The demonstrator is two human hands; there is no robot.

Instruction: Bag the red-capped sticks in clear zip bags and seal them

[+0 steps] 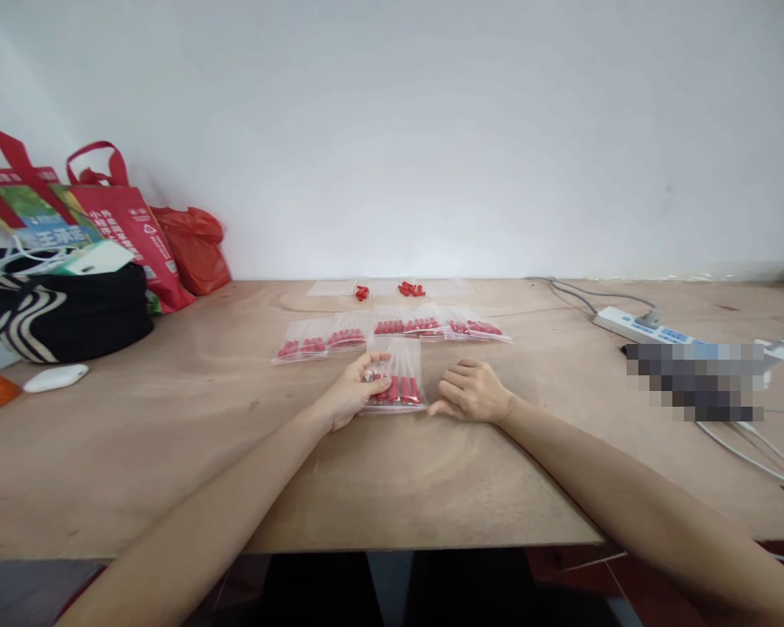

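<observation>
My left hand point(359, 387) grips the left side of a clear plastic bag point(395, 355) in the middle of the table, its thumb pressed on top. Inside that bag several small red pieces point(405, 389) stand in a row near its lower edge; their exact kind is too small to tell. Just right of the bag, my right hand point(474, 390) rests with curled fingers and its thumb pointing toward the bag's corner. Nothing shows in it. Beyond my hands lie more clear bags of red pieces point(348, 335), some of them overlapping.
Loose red pieces point(411, 289) lie farther back by the wall, near flat clear bags point(330, 287). At left stand a black bag point(98, 313), a red shopping bag point(127, 228) and a white oval object point(56, 377). A power strip point(672, 334) with cables and a blurred dark object are at right.
</observation>
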